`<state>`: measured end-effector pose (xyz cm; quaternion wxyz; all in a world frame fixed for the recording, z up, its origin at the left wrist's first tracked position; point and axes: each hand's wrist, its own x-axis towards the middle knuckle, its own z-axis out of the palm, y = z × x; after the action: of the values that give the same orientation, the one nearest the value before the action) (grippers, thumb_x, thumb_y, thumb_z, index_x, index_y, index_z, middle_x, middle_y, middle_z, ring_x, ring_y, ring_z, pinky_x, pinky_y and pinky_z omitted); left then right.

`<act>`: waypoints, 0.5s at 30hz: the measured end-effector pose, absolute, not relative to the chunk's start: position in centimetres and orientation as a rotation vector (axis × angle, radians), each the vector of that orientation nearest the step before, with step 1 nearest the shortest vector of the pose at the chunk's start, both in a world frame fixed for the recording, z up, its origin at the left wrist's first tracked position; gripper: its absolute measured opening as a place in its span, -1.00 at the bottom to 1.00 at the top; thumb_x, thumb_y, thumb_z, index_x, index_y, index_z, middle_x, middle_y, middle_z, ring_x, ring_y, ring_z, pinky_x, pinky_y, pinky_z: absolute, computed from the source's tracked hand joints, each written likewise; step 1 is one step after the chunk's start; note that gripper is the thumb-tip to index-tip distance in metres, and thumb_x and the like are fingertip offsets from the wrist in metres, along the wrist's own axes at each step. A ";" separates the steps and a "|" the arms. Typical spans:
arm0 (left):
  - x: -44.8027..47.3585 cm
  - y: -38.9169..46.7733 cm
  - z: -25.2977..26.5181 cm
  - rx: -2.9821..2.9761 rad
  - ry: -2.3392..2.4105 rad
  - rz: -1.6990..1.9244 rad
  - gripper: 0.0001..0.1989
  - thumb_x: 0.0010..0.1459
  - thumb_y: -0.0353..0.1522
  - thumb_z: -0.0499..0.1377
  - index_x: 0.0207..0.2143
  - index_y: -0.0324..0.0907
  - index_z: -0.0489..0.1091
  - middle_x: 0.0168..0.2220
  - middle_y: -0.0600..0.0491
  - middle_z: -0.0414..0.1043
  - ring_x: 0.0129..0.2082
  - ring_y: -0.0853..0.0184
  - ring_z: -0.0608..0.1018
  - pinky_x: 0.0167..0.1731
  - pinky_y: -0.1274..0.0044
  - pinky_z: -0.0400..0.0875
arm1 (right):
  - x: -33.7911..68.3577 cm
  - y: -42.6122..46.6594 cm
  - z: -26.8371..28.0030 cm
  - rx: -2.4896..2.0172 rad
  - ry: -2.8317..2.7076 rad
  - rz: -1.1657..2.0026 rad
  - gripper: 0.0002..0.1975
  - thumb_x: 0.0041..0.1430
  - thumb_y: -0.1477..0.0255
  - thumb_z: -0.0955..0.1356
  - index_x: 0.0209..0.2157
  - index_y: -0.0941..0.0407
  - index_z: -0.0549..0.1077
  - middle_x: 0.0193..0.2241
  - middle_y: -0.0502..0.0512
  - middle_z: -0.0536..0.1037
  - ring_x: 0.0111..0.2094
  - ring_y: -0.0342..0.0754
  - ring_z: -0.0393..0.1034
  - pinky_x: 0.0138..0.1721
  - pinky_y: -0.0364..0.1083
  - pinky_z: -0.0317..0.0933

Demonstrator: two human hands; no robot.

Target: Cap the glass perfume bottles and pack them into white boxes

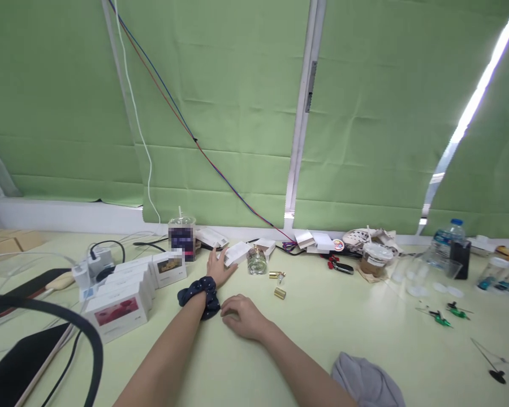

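Left hand (pixel 219 268) open, fingers spread at white box (pixel 237 253), left of glass bottle (pixel 257 263); contact unclear. Right hand (pixel 244 316) loosely curled on table (pixel 305 328), can't tell if empty. Reach probably wants a light edge grip, lifting clear (bottle's right beside). Box smooth, flat-sided; bottle transparent, rounded; gold cylinders (pixel 280 293) shiny, metallic-looking.

No text I can read on white box (pixel 237 252) by my left hand (pixel 220 268); print on picture boxes (pixel 125 323) too small, bottle label (pixel 441 243) blurred, round sticker (pixel 338 245) tiny, cup front (pixel 182 239) pixelated.
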<state>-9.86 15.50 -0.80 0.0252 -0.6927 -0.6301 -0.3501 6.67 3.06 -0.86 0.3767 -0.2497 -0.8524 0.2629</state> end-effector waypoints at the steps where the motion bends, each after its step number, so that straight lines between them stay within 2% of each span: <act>1: -10.0 15.8 -0.8 -2.140 -1.955 -1.100 -0.35 -0.02 -0.21 0.20 0.14 -0.21 0.21 0.13 -0.23 0.17 0.21 -0.11 0.13 0.12 0.12 0.09 | 6.8 3.3 -0.9 -0.647 -2.173 0.664 -0.83 -0.03 0.67 0.35 -0.41 0.15 0.50 -0.29 0.10 0.58 -0.22 -0.06 0.44 -0.07 -0.11 0.25; 3: -10.4 16.1 -0.8 -2.148 -1.957 -1.129 -0.43 -0.04 -0.28 0.20 0.07 -0.20 0.27 -0.01 -0.18 0.29 0.12 -0.04 0.26 0.10 0.16 0.15 | 6.8 3.6 -1.0 -0.664 -2.162 0.651 -0.83 -0.02 0.67 0.34 -0.43 0.13 0.49 -0.31 0.07 0.58 -0.24 -0.07 0.44 -0.09 -0.12 0.26; 6: -10.6 15.8 -0.9 -2.152 -1.960 -1.180 -0.50 -0.08 -0.33 0.20 -0.02 -0.23 0.33 -0.13 -0.13 0.31 0.01 0.02 0.35 0.07 0.20 0.21 | 6.9 3.6 -1.1 -0.677 -2.153 0.636 -0.83 -0.01 0.66 0.33 -0.43 0.12 0.48 -0.32 0.06 0.58 -0.24 -0.07 0.44 -0.10 -0.11 0.26; 15: -10.3 9.5 -1.0 -2.220 -1.902 -1.320 -0.47 -0.01 -0.29 0.16 0.04 -0.25 0.25 -0.06 -0.08 0.02 0.03 0.11 0.32 0.10 0.26 0.23 | 6.9 3.8 -1.9 -0.739 -2.062 0.530 -0.81 -0.02 0.69 0.28 -0.47 0.13 0.43 -0.43 0.06 0.51 -0.33 -0.06 0.40 -0.20 -0.08 0.29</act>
<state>-10.34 9.50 -1.03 -0.0329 -0.6917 -0.5927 -0.4113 6.88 3.80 -1.91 0.4295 -0.2961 -0.8263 0.2125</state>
